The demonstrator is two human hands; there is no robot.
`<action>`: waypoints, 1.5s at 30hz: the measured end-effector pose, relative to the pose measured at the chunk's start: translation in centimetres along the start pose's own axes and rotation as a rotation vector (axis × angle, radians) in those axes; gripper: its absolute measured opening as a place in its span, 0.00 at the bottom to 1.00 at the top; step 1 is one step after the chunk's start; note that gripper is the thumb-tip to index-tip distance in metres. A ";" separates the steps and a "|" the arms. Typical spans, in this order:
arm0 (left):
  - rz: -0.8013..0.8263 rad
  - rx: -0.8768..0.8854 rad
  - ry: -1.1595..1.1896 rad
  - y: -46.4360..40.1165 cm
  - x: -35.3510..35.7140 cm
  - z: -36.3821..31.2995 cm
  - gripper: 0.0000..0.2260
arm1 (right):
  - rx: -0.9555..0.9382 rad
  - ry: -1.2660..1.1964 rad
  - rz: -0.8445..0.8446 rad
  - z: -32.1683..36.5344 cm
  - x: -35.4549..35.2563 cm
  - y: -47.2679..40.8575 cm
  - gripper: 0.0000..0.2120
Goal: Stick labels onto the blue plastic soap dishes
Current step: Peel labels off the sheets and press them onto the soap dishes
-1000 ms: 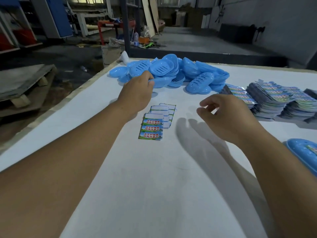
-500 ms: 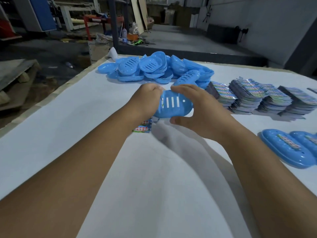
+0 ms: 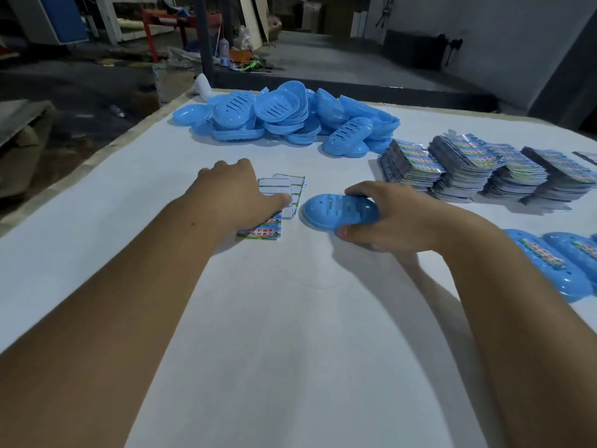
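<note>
My right hand (image 3: pixel 400 218) grips a blue soap dish (image 3: pixel 336 213) turned bottom up, low over the white table (image 3: pixel 290 318). Just left of it lies a small fan of label sheets (image 3: pixel 287 192). My left hand (image 3: pixel 235 192) rests flat on those sheets with its fingers stretched out. A heap of blue soap dishes (image 3: pixel 287 114) lies at the far side of the table. Two labelled dishes (image 3: pixel 549 263) lie at the right edge.
Several tall stacks of printed label sheets (image 3: pixel 468 166) stand at the right, behind my right hand. The table's left edge (image 3: pixel 97 156) drops to a cluttered workshop floor. A white bottle (image 3: pixel 202 87) stands at the far corner.
My left hand let go of the dish and moved down onto the label sheets. My right hand carried the dish to the right and lower, near the table.
</note>
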State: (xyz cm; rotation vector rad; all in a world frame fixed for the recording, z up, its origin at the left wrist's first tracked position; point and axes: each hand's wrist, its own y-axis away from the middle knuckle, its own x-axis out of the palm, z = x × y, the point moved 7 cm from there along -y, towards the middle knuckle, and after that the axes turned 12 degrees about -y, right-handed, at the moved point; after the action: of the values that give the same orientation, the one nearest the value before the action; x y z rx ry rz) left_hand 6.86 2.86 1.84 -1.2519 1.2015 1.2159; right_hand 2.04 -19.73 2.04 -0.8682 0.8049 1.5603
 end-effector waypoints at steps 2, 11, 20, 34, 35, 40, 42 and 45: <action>0.055 0.011 0.020 0.4 0.2 0.0 0.40 | -0.002 -0.004 0.001 0.0 0.1 -0.1 0.27; 0.036 0.044 0.110 0.8 -0.8 -0.1 0.34 | 0.042 -0.033 0.018 -0.6 0.5 -0.4 0.43; -0.168 0.012 0.595 -0.2 -2.2 0.2 0.15 | -0.043 -0.195 -0.234 0.4 -1.4 -0.4 0.27; 0.005 0.114 1.171 1.0 -0.7 -3.4 0.10 | 0.026 -0.743 -0.364 0.1 -1.4 -1.0 0.12; -0.007 0.119 1.154 1.0 -0.8 -3.3 0.11 | 0.022 -0.734 -0.368 0.1 -1.4 -1.0 0.12; -0.041 0.132 1.099 1.0 -0.9 -3.3 0.11 | -0.020 -0.663 -0.372 0.1 -1.6 -1.0 0.12; -0.041 0.142 1.081 0.9 -0.8 -3.4 0.11 | -0.028 -0.656 -0.372 0.1 -1.7 -1.1 0.12; -0.044 0.153 1.057 0.9 -0.8 -3.6 0.10 | -0.029 -0.632 -0.370 0.1 -1.6 -1.2 0.12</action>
State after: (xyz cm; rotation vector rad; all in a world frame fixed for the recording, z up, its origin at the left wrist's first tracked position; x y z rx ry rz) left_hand 6.03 -0.72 2.69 -1.8537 1.9299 0.3453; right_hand 3.43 -20.28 3.46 -0.4582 0.1544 1.3930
